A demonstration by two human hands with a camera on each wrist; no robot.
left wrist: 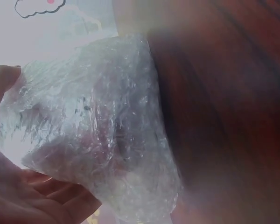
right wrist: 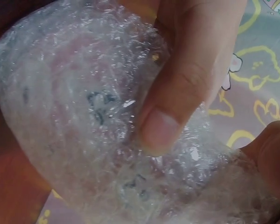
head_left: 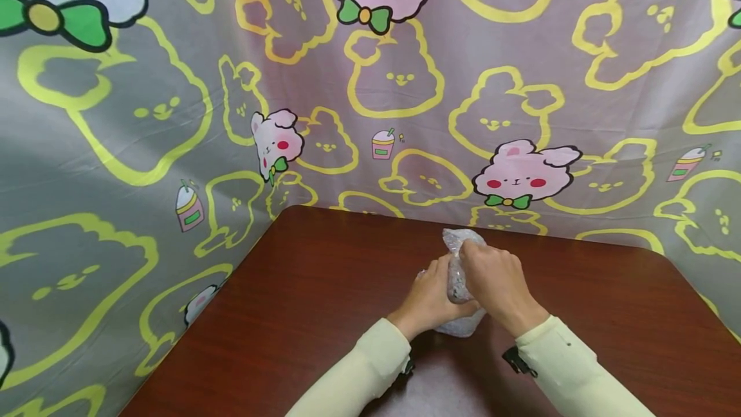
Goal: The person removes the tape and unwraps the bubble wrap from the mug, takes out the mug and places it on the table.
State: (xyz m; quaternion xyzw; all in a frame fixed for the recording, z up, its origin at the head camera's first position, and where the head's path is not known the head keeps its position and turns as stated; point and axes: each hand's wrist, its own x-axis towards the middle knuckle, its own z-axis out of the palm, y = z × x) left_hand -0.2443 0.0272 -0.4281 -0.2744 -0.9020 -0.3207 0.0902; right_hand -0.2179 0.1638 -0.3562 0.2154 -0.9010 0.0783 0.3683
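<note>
Both hands hold a bubble-wrapped package (head_left: 461,283) over the table, in the middle of the head view. Its clear wrap (left wrist: 126,107) is crinkled and shiny, and a pinkish shape with dark markings shows faintly through it. My left hand (head_left: 431,296) grips the package from the left, its thumb and fingers around it in the left wrist view. Higher up, my right hand (head_left: 496,280) is curled on the wrap's upper part. A thumb (right wrist: 161,130) lies on the wrapped face (right wrist: 79,102) in the right wrist view, with another digit at the lower right edge.
The dark reddish-brown table (head_left: 324,262) spreads under the hands. Behind it and to its left hangs a grey curtain (head_left: 324,89) printed with cartoon rabbits and yellow outlines. Pale sleeves (head_left: 370,365) cover both forearms, with a small black item at each wrist.
</note>
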